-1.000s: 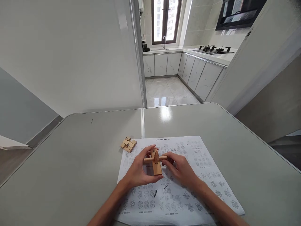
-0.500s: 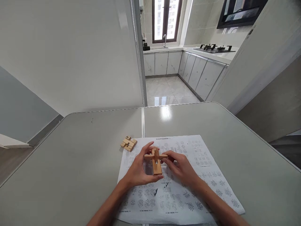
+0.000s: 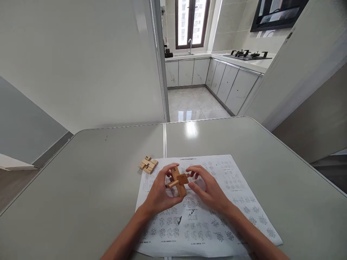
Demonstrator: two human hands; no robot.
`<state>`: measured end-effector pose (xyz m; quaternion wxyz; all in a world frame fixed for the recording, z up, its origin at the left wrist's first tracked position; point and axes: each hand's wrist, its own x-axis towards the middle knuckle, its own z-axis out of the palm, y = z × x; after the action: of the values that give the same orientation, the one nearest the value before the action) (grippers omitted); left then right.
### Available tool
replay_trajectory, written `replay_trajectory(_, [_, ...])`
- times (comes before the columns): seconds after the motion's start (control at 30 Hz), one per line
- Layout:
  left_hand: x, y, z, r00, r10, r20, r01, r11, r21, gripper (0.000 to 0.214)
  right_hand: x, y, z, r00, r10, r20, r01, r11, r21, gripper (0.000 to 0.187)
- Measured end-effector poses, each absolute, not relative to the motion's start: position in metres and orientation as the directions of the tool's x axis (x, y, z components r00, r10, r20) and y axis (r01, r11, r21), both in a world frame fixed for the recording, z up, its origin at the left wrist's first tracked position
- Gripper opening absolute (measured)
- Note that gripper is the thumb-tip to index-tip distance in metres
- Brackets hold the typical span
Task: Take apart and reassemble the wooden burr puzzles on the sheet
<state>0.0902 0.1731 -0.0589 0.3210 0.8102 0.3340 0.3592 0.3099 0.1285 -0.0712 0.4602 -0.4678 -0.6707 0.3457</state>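
Observation:
A wooden cross-shaped puzzle piece (image 3: 179,180), made of crossed bars, is held just above a printed paper sheet (image 3: 214,220). My left hand (image 3: 159,193) grips it from the left with thumb and fingers closed on the bars. My right hand (image 3: 208,189) pinches its right side with the fingertips. A second small wooden puzzle block (image 3: 148,165) lies on the table to the left of the sheet, apart from both hands.
The grey folding table (image 3: 81,187) has a seam down its middle and rounded far corners. Beyond it a doorway opens onto a kitchen with white cabinets (image 3: 200,72), a sink under a window and a gas hob (image 3: 247,55).
The wooden cross has been turned in my hands; the crossbar now tilts instead of lying level. My right fingers have shifted up over its right end.

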Motion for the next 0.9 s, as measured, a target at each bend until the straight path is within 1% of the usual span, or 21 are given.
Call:
replay_trajectory(0.1, [0.0913, 0.1722, -0.0648, 0.489, 0.755, 0.437, 0.371, -0.633, 0.68, 0.082, 0.3097, 0.128, -0.0726, -0.155, 0.935, 0.319, 0.321, 0.353, -0.879, 0.026])
replay_trajectory(0.23, [0.0904, 0.1717, -0.0681, 0.541, 0.709, 0.453, 0.427, -0.695, 0.579, 0.082, 0.309, 0.1277, -0.0718, -0.097, 0.938, 0.333, 0.328, 0.346, -0.879, 0.018])
replay_trajectory(0.33, [0.0896, 0.1712, -0.0667, 0.603, 0.66, 0.449, 0.427, -0.742, 0.517, 0.087, 0.3084, 0.1272, -0.0696, -0.105, 0.965, 0.24, 0.317, 0.261, -0.912, 0.024])
replay_trajectory(0.4, [0.0894, 0.1706, -0.0652, 0.62, 0.652, 0.436, 0.424, -0.746, 0.513, 0.09, 0.3081, 0.1268, -0.0682, -0.14, 0.977, 0.159, 0.281, 0.194, -0.94, 0.03])
replay_trajectory(0.5, [0.0895, 0.1697, -0.0633, 0.606, 0.669, 0.43, 0.427, -0.73, 0.534, 0.092, 0.3081, 0.1268, -0.0673, -0.159, 0.982, 0.102, 0.198, 0.133, -0.971, 0.035])
replay_trajectory(0.57, [0.0896, 0.17, -0.0624, 0.594, 0.682, 0.427, 0.425, -0.717, 0.553, 0.093, 0.3088, 0.1272, -0.0676, -0.149, 0.985, 0.083, 0.165, 0.108, -0.98, 0.038])
replay_trajectory(0.73, [0.0898, 0.1731, -0.0595, 0.594, 0.683, 0.424, 0.415, -0.712, 0.566, 0.091, 0.3113, 0.1287, -0.0683, -0.133, 0.989, 0.064, 0.164, 0.086, -0.983, 0.041])
replay_trajectory(0.9, [0.09, 0.1734, -0.0589, 0.588, 0.677, 0.443, 0.41, -0.721, 0.558, 0.089, 0.3115, 0.129, -0.0681, -0.188, 0.982, 0.036, 0.086, 0.053, -0.995, 0.039])
